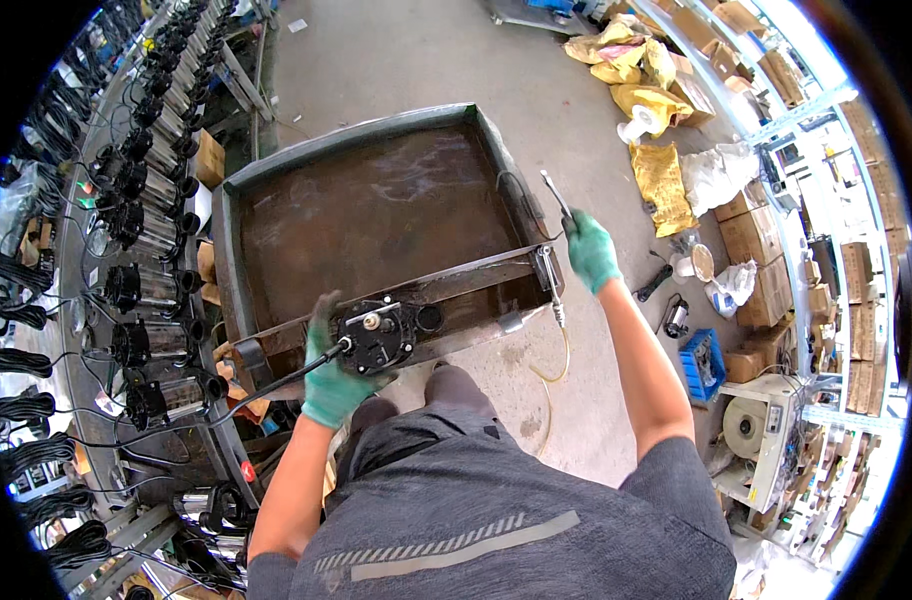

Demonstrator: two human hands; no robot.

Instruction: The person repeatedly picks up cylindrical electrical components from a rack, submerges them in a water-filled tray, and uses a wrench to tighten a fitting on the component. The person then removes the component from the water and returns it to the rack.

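Observation:
In my green-gloved left hand [333,378] is a round black pump [379,338], its flat end with screws and a brass-coloured centre facing up. The fingers wrap its left side, and a black cable [266,393] runs off it to the left. My right hand [590,250], also in a green glove, is closed round a slim silver metal tool [556,194] past the right side of a large metal tank [351,135]; its exact kind is unclear. Brown, murky liquid [366,225] lies in the tank, and the pump is over its near edge.
An air gun [551,285] with a yellowish hose [563,360] hangs at the tank's near right corner. Several similar pumps [151,342] line a bench on the left. On the right floor are yellow sacks [663,188], a blue crate [703,364] and cartons [751,240] beside shelving.

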